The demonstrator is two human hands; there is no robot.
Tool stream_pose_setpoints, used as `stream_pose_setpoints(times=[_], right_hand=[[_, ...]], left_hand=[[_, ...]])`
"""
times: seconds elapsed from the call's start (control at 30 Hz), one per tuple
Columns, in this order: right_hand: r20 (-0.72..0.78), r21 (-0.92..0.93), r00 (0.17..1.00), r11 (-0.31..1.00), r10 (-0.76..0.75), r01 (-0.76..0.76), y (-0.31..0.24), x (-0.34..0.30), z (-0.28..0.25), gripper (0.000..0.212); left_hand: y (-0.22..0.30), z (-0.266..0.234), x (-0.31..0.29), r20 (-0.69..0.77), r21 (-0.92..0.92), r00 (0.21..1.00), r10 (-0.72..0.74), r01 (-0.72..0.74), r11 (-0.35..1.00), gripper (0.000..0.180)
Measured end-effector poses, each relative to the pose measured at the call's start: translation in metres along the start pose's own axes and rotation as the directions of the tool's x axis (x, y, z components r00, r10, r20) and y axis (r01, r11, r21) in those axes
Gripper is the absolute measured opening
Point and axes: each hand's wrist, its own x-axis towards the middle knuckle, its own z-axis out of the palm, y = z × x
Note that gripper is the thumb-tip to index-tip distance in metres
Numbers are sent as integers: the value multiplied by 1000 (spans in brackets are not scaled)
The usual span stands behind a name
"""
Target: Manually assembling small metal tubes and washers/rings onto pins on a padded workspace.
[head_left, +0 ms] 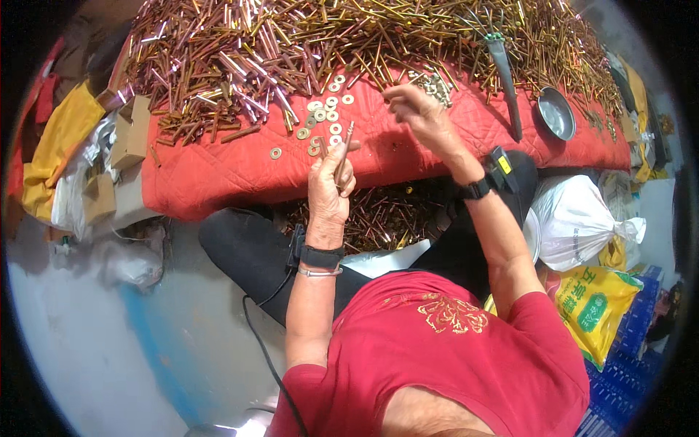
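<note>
My left hand (331, 182) is closed around a slim metal anchor bolt (345, 156), whose threaded tip points up and away from me. A second short rod end stands beside it in the same grip. Just beyond lie several flat round washers (332, 115), loosely scattered on the red quilted cover (218, 171). My right hand (422, 120) hovers above the cover, fingers bent and blurred, so what they hold, if anything, does not show. Close past its fingers is a small heap of light metal nuts (437, 87).
A large pile of brass-coloured metal rods and tubes (291, 44) covers the far side. At right are a dark-handled tool (502, 80) and a round metal bowl (556, 114). More rods (371, 218) lie below the cover's edge. A white tied bag (575, 222) stands right of my knee.
</note>
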Motion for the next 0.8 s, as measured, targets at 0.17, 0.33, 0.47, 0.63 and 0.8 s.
stream_pose_setpoints(times=[0.17,0.33,0.47,0.63,0.8], right_hand=[[120,398,985,903,126,-164,-22,-20,28,13],[152,410,986,904,63,-121,-21,-27,31,11],[236,339,966,940,-109,23,-22,-23,22,11],[381,-30,922,996,-65,83,-39,-19,7,16],[424,-196,904,969,-54,150,-39,-24,8,32]], left_hand=[[2,4,-16,66,148,998,18,-27,989,26],[6,1,-22,105,152,994,11,-27,988,26],[16,-10,-19,228,112,964,-134,110,988,28],[23,-5,-24,230,259,958,-174,112,959,27],[22,3,-28,202,421,975,-96,2,907,23]])
